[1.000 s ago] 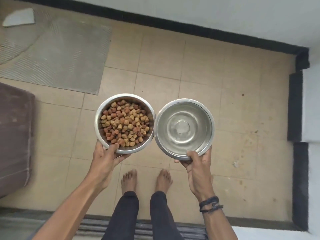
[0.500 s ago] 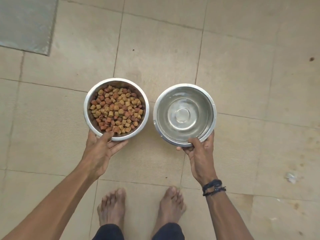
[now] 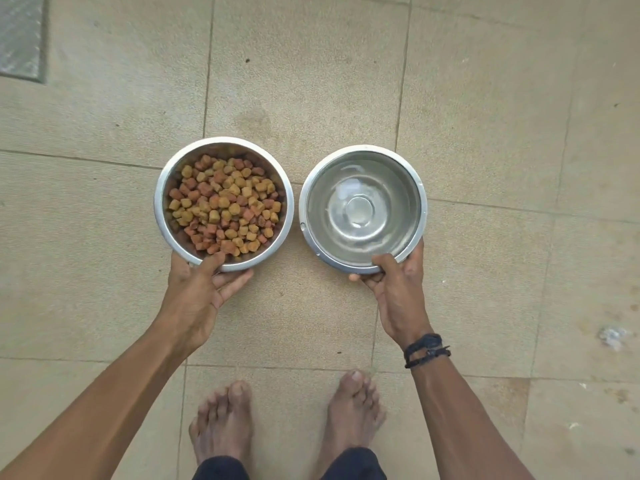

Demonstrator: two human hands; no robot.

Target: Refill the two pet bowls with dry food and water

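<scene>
Two steel pet bowls are held side by side low over the tiled floor. The left bowl (image 3: 162, 216) is filled with brown and orange dry food (image 3: 223, 207). My left hand (image 3: 197, 289) grips its near rim, thumb inside, fingers underneath. The right bowl (image 3: 417, 188) holds clear water with a rippled surface. My right hand (image 3: 394, 289) grips its near rim, thumb over the edge. Whether the bowls touch the floor I cannot tell.
Beige floor tiles (image 3: 311, 81) spread all around. My bare feet (image 3: 221, 420) stand just behind the bowls. A grey mat corner (image 3: 19, 36) shows at the top left. A dark cord bracelet (image 3: 427, 349) is on my right wrist.
Both bowls have gone down toward the floor with my head bending lower. The wall, black skirting and most of the mat have left the view. My grips stay the same.
</scene>
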